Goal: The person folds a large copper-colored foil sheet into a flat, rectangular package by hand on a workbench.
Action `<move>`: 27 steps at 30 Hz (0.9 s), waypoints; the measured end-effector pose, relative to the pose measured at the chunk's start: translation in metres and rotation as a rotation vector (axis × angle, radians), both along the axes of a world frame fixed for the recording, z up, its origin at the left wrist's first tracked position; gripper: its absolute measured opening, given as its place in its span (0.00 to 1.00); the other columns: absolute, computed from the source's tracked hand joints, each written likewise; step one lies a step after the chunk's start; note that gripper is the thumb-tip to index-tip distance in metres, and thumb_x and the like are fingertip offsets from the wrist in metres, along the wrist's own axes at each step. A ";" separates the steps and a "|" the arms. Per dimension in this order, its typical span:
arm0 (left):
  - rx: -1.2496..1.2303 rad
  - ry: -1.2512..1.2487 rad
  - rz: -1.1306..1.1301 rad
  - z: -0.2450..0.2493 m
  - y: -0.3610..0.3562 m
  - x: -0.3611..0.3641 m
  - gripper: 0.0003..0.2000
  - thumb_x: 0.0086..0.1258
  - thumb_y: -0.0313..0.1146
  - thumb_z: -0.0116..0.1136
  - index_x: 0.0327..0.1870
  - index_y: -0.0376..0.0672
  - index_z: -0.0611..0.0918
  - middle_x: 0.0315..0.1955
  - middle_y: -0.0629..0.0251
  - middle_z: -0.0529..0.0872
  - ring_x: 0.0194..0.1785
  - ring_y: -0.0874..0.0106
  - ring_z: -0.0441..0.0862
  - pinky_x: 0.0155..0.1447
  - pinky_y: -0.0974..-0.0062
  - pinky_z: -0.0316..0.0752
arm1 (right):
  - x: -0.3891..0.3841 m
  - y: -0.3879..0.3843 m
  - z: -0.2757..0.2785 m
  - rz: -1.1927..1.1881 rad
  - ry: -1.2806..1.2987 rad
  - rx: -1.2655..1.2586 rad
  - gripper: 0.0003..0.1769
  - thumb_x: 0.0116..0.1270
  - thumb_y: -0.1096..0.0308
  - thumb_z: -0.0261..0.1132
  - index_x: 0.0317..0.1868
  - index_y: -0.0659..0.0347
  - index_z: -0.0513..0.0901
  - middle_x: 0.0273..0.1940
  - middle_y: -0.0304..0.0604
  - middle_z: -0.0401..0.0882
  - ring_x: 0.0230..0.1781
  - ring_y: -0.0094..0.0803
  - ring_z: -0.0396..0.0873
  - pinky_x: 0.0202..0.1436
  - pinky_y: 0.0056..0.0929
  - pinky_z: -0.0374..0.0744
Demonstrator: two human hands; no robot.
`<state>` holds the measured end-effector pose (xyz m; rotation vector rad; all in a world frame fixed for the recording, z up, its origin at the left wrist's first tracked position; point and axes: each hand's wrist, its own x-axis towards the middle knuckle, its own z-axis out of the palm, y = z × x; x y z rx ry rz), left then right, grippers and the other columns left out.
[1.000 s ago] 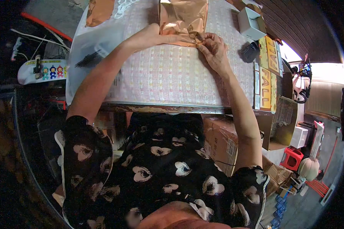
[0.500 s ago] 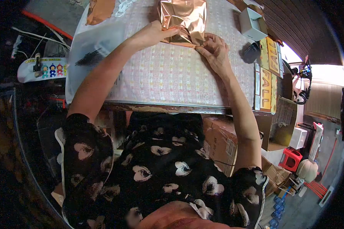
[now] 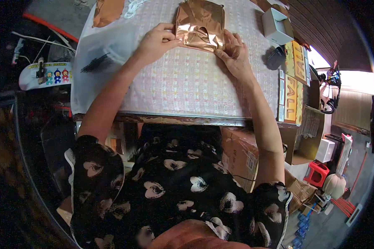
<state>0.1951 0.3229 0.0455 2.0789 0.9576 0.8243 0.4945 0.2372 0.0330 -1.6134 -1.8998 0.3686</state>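
A shiny copper-coloured foil bag (image 3: 200, 20) lies on the patterned tablecloth (image 3: 183, 83), its near edge toward me. My left hand (image 3: 157, 43) pinches the bag's near left corner, with thumb and fingers closed together there. At the near right corner, my right hand (image 3: 234, 56) has its thumb and curled fingers closed on the foil. The near part of the bag is creased and reflects light, and its contents are hidden.
A clear plastic bag (image 3: 104, 58) with dark marks lies at the left. An orange-brown packet (image 3: 108, 12) and a white cord (image 3: 134, 7) are behind it. At the right are a white box (image 3: 275, 27), a dark cup-like object (image 3: 275, 58) and yellow "FALL" boxes (image 3: 293, 96).
My left hand has slid from atop the bag's near part to its left corner. The bag lies flatter and a little farther right. My right hand stays at its corner.
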 end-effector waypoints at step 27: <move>0.036 0.092 0.016 -0.005 -0.004 -0.002 0.13 0.68 0.36 0.74 0.30 0.35 0.89 0.63 0.55 0.81 0.52 0.66 0.84 0.57 0.68 0.78 | -0.022 0.025 0.015 -0.331 0.171 -0.010 0.20 0.70 0.51 0.72 0.44 0.63 0.92 0.63 0.55 0.84 0.72 0.52 0.71 0.77 0.57 0.54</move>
